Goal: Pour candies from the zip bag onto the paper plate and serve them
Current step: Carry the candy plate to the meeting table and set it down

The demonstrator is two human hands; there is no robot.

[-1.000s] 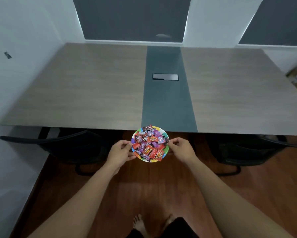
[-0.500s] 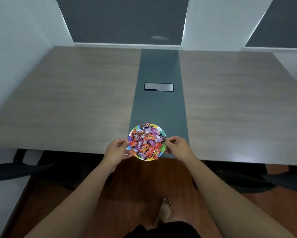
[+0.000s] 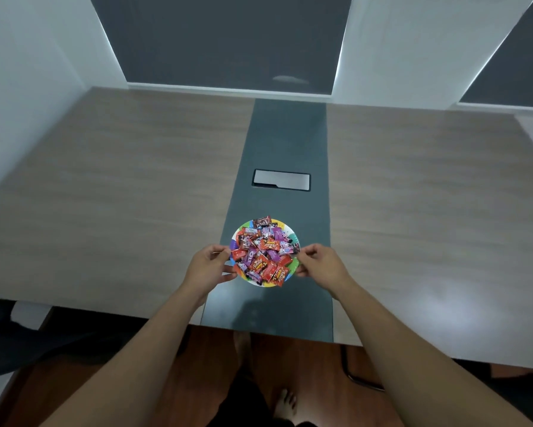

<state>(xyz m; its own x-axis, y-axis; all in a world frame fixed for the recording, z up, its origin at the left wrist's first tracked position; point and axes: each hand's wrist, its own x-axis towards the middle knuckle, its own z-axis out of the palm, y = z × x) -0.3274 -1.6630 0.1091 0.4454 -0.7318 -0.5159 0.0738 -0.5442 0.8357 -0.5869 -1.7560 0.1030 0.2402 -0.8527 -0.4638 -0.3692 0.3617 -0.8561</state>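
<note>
The red candies (image 3: 262, 264) on the plate (image 3: 293, 239) carry yellow lettering, and a purple wrapper (image 3: 250, 256) shows large pale characters, but all of it is too small and blurred to read.

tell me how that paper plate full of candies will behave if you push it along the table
The plate is thin paper, so it probably slides easily but may flex under the heap. The candies are piled loose above the rim, so a jolt could spill some. Both hands, left and right, grip opposite edges, suggesting one-sided support would sag.

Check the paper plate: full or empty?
Full. The paper plate is heaped with wrapped candies, little rim showing, held by left hand and right hand.
</note>
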